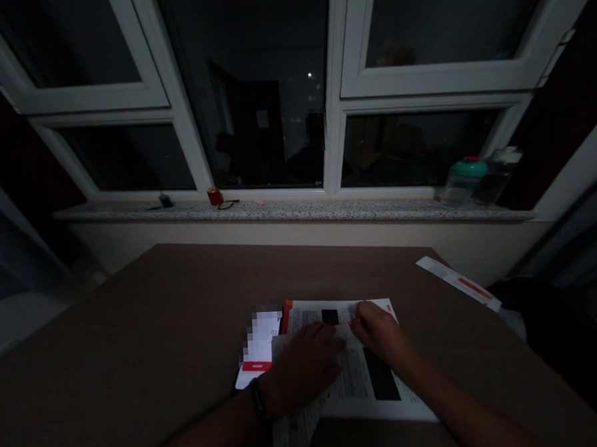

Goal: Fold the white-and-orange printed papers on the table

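Observation:
Printed sheets (354, 374), with text and dark picture blocks, lie on the brown table in front of me. My left hand (308, 360), a dark band on its wrist, rests flat on the pages with its fingers stretched out. To its right, my right hand (371, 323) is closed in a pinch over the upper part of the page. A thin reddish line runs from its fingertips towards the left hand; the dim light hides what it is. Beside the left hand lies a lit phone (259, 345), partly covered by paper.
A white paper strip (459, 283) with an orange mark lies at the table's (193, 322) right edge. Along the granite windowsill (298, 209) stand a small red container (214, 196), a dark small object (165, 200) and a bottle with a teal lid (466, 178).

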{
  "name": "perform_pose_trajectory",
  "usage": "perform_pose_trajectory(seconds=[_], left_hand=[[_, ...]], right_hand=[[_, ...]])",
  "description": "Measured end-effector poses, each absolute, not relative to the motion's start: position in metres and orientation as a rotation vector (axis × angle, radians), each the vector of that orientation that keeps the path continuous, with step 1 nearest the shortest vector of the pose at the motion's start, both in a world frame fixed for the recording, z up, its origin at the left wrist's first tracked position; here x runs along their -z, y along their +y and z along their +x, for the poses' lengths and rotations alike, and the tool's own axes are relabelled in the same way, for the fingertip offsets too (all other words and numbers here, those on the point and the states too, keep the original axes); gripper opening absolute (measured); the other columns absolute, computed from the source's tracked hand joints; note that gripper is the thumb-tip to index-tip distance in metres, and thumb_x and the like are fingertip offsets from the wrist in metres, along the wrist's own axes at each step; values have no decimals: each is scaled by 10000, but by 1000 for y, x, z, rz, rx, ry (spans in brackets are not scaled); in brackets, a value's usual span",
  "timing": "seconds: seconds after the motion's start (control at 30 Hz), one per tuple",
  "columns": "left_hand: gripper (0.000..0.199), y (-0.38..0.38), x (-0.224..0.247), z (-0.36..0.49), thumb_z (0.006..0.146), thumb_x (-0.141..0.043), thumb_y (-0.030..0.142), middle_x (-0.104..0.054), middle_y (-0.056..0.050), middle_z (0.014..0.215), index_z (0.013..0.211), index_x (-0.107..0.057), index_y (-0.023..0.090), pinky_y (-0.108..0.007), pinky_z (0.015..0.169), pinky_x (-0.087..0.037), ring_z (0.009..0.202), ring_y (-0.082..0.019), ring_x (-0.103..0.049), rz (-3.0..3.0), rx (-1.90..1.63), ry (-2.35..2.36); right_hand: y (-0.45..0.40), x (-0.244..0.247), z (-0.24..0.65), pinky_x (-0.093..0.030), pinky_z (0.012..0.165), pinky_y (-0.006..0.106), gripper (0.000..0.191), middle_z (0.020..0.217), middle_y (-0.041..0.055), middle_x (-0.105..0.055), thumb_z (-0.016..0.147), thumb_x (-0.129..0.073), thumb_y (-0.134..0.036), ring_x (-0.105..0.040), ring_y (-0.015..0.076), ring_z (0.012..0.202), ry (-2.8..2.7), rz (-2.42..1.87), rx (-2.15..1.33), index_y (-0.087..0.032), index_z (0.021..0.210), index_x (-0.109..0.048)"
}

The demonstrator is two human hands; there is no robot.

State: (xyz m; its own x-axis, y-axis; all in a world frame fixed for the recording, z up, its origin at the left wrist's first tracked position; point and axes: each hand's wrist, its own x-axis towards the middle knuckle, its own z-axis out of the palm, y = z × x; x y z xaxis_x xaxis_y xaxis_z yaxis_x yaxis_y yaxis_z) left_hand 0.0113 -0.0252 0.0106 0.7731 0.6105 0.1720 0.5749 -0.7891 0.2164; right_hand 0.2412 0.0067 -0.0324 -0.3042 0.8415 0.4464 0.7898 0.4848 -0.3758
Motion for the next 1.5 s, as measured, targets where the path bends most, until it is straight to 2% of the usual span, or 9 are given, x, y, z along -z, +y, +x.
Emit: perform_pose_trajectory(seconds=[0.27, 0.4, 0.53, 0.67, 0.83, 1.03, 1.2, 1.5], left_hand=[[415, -24, -8, 12, 924, -597, 243, -506, -72, 1317, 1319, -469, 261, -471, 1047, -377, 1238, -290, -447, 2802, -376, 921], [390, -23, -6, 11, 939, -584, 267, -496, -76, 1335, 1313, -477, 257, -478, 1056, -370, 1249, -294, -437, 2816, -376, 927], [380, -23, -6, 11, 940, -582, 257, -485, -78, 1364, 1307, -482, 252, -471, 1063, -370, 1269, -291, -428, 2817, -377, 922], [376, -24, -8, 11, 931, -569, 194, -497, -72, 1354, 1296, -492, 243, -448, 1086, -357, 1271, -270, -432, 2811, -393, 928], [421, -25, -8, 12, 926, -542, 154, -500, -78, 1350, 1333, -466, 232, -442, 1105, -345, 1275, -263, -438, 2807, -383, 924], [378, -25, -8, 12, 927, -540, 161, -500, -84, 1372, 1297, -486, 214, -445, 1091, -368, 1282, -272, -440, 2817, -369, 930], [440, -25, -7, 9, 924, -547, 191, -451, -103, 1452, 1353, -451, 198, -448, 1123, -341, 1357, -269, -390, 2800, -373, 909], [584, -21, 8, 5, 916, -518, 203, -324, -111, 1558, 1468, -329, 190, -466, 1155, -305, 1431, -271, -293, 2745, -416, 896]], right_hand=[[0, 31, 238, -399, 616, 244, 147, 758, 2, -541, 840, -492, -94, -533, 153, 680, -2299, -1077, -225, -224, 785, -454], [5, 31, 236, -413, 652, 263, 186, 777, 16, -550, 824, -484, -51, -550, 176, 735, -2285, -1146, -80, -224, 767, -447], [8, 33, 239, -420, 673, 285, 171, 808, 30, -569, 850, -496, -78, -566, 199, 772, -2239, -1260, 47, -228, 780, -453], [5, 35, 242, -409, 632, 270, 159, 782, 22, -560, 875, -496, -109, -564, 181, 714, -2140, -1289, 3, -227, 786, -439], [-2, 31, 241, -404, 626, 253, 145, 777, 16, -553, 849, -503, -98, -552, 172, 718, -2385, -973, -87, -224, 794, -457], [5, 32, 239, -413, 662, 268, 192, 779, 23, -551, 838, -483, -52, -552, 189, 758, -2293, -1128, -28, -226, 767, -443], [6, 35, 241, -408, 635, 264, 162, 765, 16, -559, 862, -495, -101, -562, 177, 696, -2121, -1263, -38, -226, 770, -446], [0, 33, 242, -411, 651, 240, 127, 779, 3, -559, 836, -511, -97, -573, 157, 726, -2332, -976, -195, -222, 830, -490]])
